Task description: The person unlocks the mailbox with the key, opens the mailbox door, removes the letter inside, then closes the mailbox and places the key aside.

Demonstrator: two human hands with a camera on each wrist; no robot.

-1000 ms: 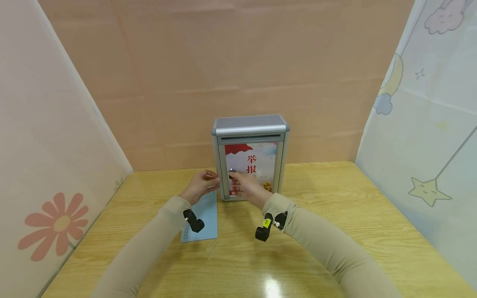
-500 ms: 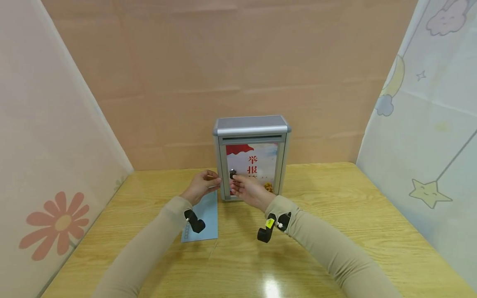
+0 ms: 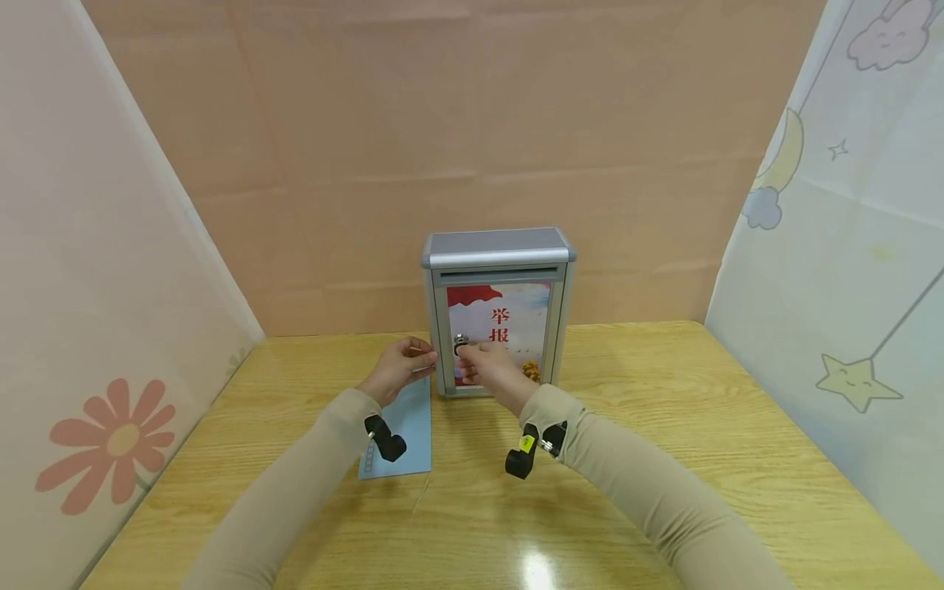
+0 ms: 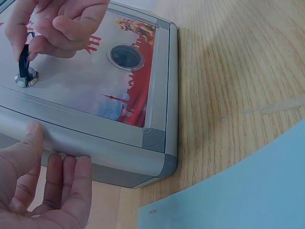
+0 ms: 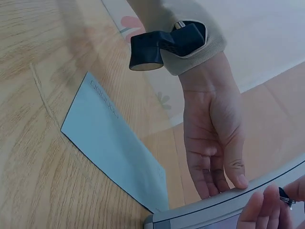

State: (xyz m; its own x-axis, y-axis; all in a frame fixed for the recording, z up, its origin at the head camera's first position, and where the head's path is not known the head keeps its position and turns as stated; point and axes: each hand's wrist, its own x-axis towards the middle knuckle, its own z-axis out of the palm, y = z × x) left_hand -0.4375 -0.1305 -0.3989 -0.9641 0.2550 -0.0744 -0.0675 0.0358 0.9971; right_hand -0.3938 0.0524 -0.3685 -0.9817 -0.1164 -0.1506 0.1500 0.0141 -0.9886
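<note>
A grey metal letter box (image 3: 501, 244) with a top slot and a printed front panel stands upright on the table. My right hand (image 3: 496, 373) pinches the black head of a key (image 4: 24, 58) that stands in the round chrome lock (image 4: 26, 78) on the panel's left side. Against the box's left side, my left hand (image 3: 398, 373) touches with its thumb on the front edge and its fingertips at the side wall. These fingers look relaxed, as the left wrist view shows. A light blue envelope (image 3: 407, 434) lies flat below my left wrist.
The wooden table (image 3: 627, 475) runs up to a peach back wall (image 3: 472, 115) just behind the box. Pale side walls with printed drawings stand left and right. A dark round window (image 4: 126, 57) sits low in the box's front panel.
My right hand has rocked slightly at the lock, its fingers now more curled around the key head. The left hand and the box stay where they were.
</note>
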